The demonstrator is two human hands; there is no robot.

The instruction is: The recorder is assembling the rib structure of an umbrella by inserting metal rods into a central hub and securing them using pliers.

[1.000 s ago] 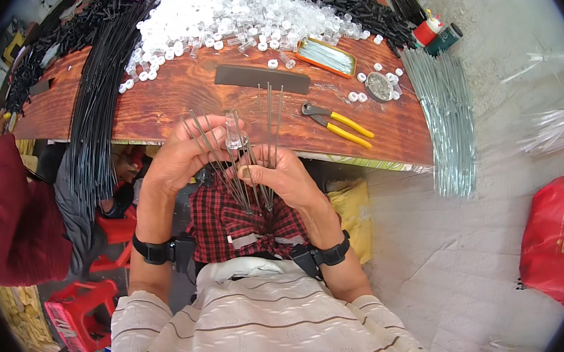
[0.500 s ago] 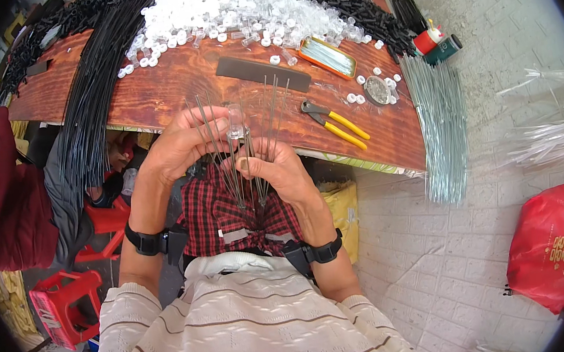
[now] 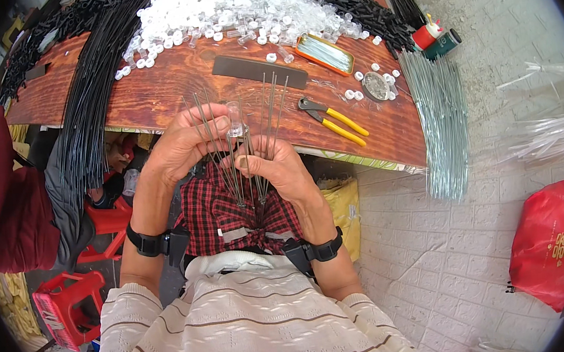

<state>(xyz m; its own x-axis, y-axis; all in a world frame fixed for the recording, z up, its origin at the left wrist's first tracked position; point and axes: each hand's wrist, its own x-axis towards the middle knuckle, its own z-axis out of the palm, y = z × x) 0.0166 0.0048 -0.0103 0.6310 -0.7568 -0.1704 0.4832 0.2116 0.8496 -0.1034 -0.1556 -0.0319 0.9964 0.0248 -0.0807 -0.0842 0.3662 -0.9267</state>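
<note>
My left hand point(image 3: 182, 143) apparently pinches the clear tube point(image 3: 235, 123); below it, my right hand point(image 3: 278, 168) grips thin rods point(image 3: 237, 190). Slackened grip could splay them.

Hands point(image 3: 184, 143) holding thin rods point(image 3: 234, 184), clear tube point(image 3: 235, 122), pliers point(image 3: 347, 121) nearby

Bright light, strong edge distortion

In your fingers point(image 3: 221, 123), the rods point(image 3: 233, 180) look like smooth metal, the tube point(image 3: 234, 119) clear glossy plastic. Shiny plastic pieces point(image 3: 232, 11) at twelve o'clock; grained, glossy wooden surface point(image 3: 165, 85) beneath. Slick-looking bag point(image 3: 541, 259) at four; matt knitted shirt point(image 3: 255, 321) at six; shiny plastic stool point(image 3: 54, 310) at eight.
</note>
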